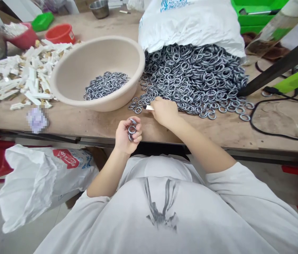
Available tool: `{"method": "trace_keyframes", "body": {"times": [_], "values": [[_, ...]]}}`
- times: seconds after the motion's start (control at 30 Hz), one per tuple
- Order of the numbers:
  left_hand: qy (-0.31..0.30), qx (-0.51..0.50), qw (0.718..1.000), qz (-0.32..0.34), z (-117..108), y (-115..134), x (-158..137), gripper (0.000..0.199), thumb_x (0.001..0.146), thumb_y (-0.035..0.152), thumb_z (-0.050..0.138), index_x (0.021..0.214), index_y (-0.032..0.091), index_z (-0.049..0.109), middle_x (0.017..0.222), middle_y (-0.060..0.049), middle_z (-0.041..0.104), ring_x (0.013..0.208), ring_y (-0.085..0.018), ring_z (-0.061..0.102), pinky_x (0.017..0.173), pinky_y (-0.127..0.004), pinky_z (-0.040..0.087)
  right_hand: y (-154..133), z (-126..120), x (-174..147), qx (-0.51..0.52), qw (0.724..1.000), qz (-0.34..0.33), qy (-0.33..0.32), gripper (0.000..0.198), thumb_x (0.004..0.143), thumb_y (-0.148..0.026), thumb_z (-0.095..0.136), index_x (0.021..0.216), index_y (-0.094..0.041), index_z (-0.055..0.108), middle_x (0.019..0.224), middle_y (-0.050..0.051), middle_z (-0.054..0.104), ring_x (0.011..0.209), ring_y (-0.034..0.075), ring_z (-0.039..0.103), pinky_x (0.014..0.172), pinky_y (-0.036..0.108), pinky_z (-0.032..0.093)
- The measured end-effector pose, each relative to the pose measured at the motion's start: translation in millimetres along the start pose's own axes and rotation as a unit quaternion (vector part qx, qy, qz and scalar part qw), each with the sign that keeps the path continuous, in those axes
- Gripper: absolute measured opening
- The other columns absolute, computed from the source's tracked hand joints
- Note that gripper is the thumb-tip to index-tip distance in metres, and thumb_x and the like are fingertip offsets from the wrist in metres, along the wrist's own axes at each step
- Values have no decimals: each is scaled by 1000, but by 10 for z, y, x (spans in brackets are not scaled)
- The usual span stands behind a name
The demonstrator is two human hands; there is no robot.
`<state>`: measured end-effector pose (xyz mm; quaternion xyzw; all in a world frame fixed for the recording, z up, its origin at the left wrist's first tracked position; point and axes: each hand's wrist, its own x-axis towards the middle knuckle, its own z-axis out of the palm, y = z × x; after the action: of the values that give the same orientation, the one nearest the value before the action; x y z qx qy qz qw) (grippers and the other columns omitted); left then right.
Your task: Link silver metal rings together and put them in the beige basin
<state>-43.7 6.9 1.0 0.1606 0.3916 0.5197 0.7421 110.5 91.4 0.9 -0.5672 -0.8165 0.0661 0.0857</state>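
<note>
Several grey metal rings [132, 129] are cupped in my left hand [128, 135], its fingers curled round them above the table's front edge. My right hand [164, 111] grips a small white-handled tool [150, 107] with a dark tip; its kind is hard to make out. That hand is at the front edge of a large heap of grey rings [191, 77]. The heap spreads from the mouth of a white sack [191, 24]. A beige basin [72, 95] stands to the left of the heap, with a smaller pile of rings [106, 84] inside.
White plastic pieces [32, 77] lie in a pile left of the basin, near a red bowl [60, 33]. A metal bowl [99, 8] sits farther back. A black cable [260, 130] and a dark post [278, 65] are at right. Below the table edge is a white bag [32, 183].
</note>
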Motion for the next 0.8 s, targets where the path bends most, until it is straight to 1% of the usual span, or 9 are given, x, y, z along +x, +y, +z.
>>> {"method": "trace_keyframes", "body": {"times": [0.1,0.2,0.27,0.4,0.43,0.5,0.57,0.63,0.8], "values": [[8,39,999,32,24,-68,63,35,90,47,50,72,17,52,65,2,53,36,-3,33,32,-16,17,71,-66,-139,129,991,2,28,23,94,-32,57,85,-17,70,91,8,69,80,21,60,65,31,33],[3,128,989,80,73,-211,135,44,83,59,64,74,18,52,64,4,53,37,-2,30,34,-17,14,93,-109,-341,296,955,9,11,31,91,-35,61,66,-18,58,64,-1,54,63,13,46,60,29,28],[-22,184,976,112,97,-316,179,48,76,62,73,76,18,52,61,6,49,38,-2,28,36,-17,16,87,-99,-453,421,907,22,-2,37,88,-42,65,63,-19,52,58,-4,46,57,10,39,56,27,27],[-68,245,954,162,97,-437,240,52,74,64,75,75,19,50,59,7,43,46,-3,31,43,-18,25,86,-27,-560,628,776,28,-45,54,76,-69,70,64,-21,48,53,-7,41,48,8,35,46,25,25],[-68,255,949,170,91,-444,246,51,74,64,75,77,19,51,60,7,44,48,-4,33,45,-19,27,90,-14,-569,655,753,26,-54,57,74,-72,70,64,-21,49,53,-7,41,47,7,34,45,24,24],[-70,269,944,177,79,-436,245,49,75,63,75,83,20,53,61,7,47,51,-5,38,49,-19,30,100,-5,-579,684,726,22,-63,59,71,-74,71,65,-20,49,54,-6,43,46,6,35,43,23,24],[-76,275,943,171,75,-414,229,46,77,60,74,87,20,55,62,6,50,53,-7,41,51,-19,31,109,-14,-587,690,719,19,-75,58,72,-74,71,66,-20,52,56,-5,46,47,7,37,42,22,26],[-75,276,945,160,82,-397,207,41,81,57,72,85,20,55,62,6,50,53,-7,40,51,-20,30,114,-27,-596,677,732,13,-72,55,74,-72,71,67,-20,53,58,-4,48,50,8,40,44,23,30],[-21,265,953,148,131,-399,180,28,84,41,73,79,19,56,62,5,50,55,-8,39,51,-20,27,86,1,-627,566,821,39,58,40,83,-56,69,73,-17,64,67,0,56,65,13,50,61,26,42]]}}
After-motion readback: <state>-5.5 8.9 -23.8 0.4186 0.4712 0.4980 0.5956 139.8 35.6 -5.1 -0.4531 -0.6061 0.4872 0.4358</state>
